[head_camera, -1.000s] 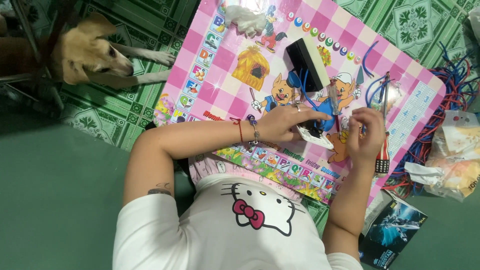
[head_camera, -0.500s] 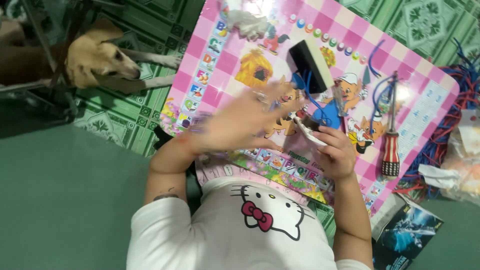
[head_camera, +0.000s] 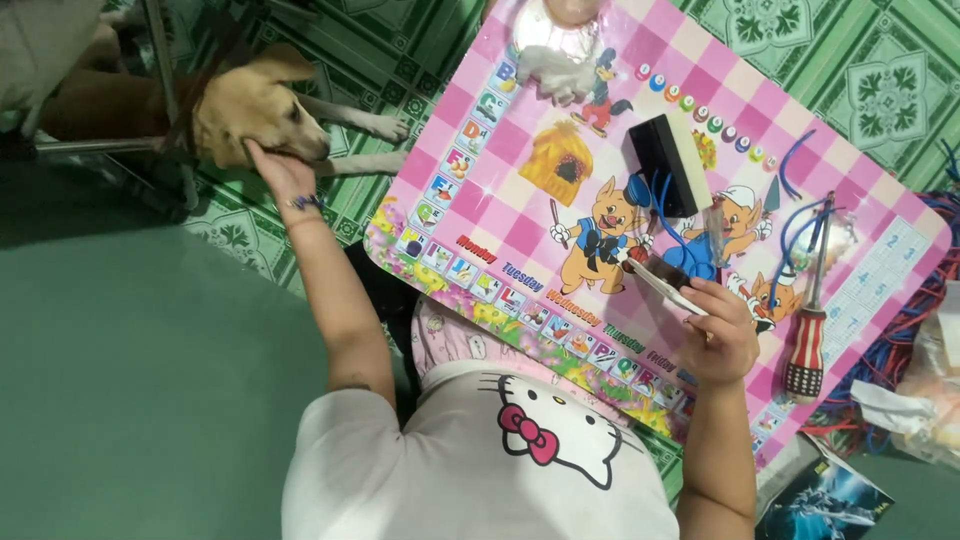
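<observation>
My left hand (head_camera: 274, 168) reaches out to the left, off the table, and cups the jaw of a tan dog (head_camera: 235, 110) lying on the green tiled floor. My right hand (head_camera: 722, 332) rests on the pink checked children's table (head_camera: 500, 200) and pinches a small flat board (head_camera: 662, 279), dark on top with a pale edge. Blue wires (head_camera: 672, 232) run from that board to a black box (head_camera: 665, 165) just beyond it.
A screwdriver with a red and white handle (head_camera: 806, 345) lies right of my right hand. A white object (head_camera: 552, 45) sits at the table's far edge. Tangled red and blue wires (head_camera: 900, 335) and plastic bags lie off the right side, with a dark booklet (head_camera: 825, 500) below.
My left hand has left the small board on the table and swung far left to the dog's jaw. My right hand stays on the board.
</observation>
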